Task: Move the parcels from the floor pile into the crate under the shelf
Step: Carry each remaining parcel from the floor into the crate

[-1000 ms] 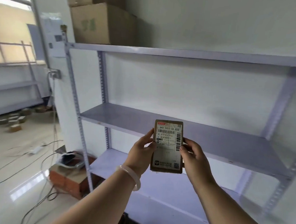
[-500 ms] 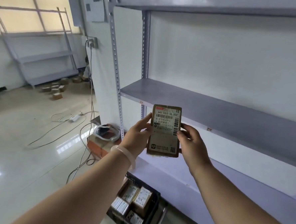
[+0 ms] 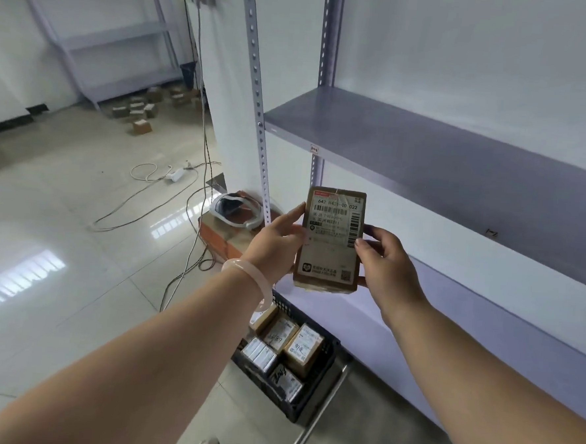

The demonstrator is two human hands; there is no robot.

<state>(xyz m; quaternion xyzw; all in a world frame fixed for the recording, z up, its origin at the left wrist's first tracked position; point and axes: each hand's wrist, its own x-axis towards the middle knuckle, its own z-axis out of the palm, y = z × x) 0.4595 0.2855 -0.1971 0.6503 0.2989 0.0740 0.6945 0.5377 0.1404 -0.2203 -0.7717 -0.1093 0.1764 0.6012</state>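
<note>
A flat brown parcel [image 3: 331, 239] is held upright in the air in front of the grey metal shelf [image 3: 426, 151], its white shipping label with barcode facing the camera. The left hand [image 3: 276, 245] grasps its left edge, fingers stretched up along the side, and the right hand [image 3: 385, 258] grasps its right edge with the thumb laid over the label. A pale bangle [image 3: 247, 279] sits on the left wrist.

Directly below the held parcel, on the floor at the foot of the shelf, stands a black crate [image 3: 312, 387] with slotted walls. Several labelled parcels lie inside it, packed side by side; how many layers there are cannot be told from this angle.

To the left of the crate, a white headset-like device [image 3: 237, 211] rests on a reddish-brown box [image 3: 218, 236] beside the shelf upright. Cables [image 3: 197, 195] trail over the glossy tiled floor [image 3: 62, 214] to a white power strip [image 3: 178, 173].

Well apart, near the far wall, a scatter of small brown boxes [image 3: 144, 109] lies on the floor in front of a second grey shelf unit [image 3: 124, 36].
</note>
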